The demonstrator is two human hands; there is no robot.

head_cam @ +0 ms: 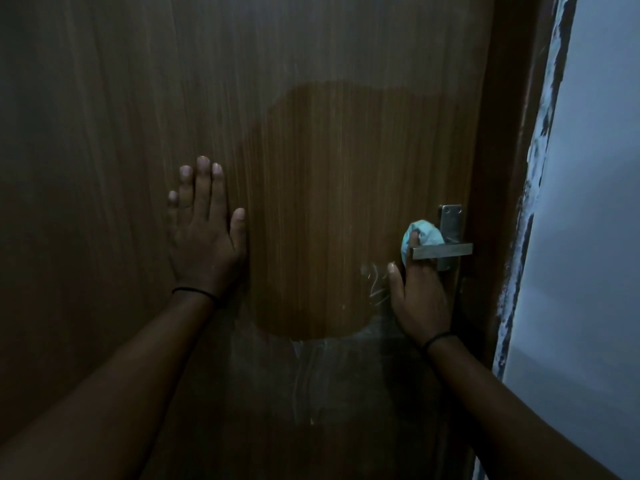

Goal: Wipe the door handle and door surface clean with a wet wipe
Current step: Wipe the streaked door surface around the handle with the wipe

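One wipe: a crumpled pale blue-green wet wipe [423, 237], bunched into a ball against the door just left of the handle's back plate and above its lever.
Wipe and grip: the right hand [420, 299] comes up from below; its fingers pass behind the lever and close on the wad, one fingertip showing in the middle of the cloth, so the wipe sits at the top of the grip, beyond the knuckles.
Right thumb: held out to the left, clear of the wipe, its tip near the lever's left end.
Door handle [445, 250]: a flat metal lever lying level, pointing left from a tall narrow screwed plate at the door's right edge; the lever crosses in front of the right hand's fingers.
Door [329, 174]: brown wood-grain, with a large darker patch to the left of and above the handle; below that patch the surface looks grey and streaked, with pale scribbled marks beside the right thumb.
Left hand [204, 237]: spread flat on the door well to the left of the handle, fingers up, holding nothing.
Wrists: a thin dark band on each.
Wall [581, 202]: pale, to the right of the door frame, its edge rough and flaked.
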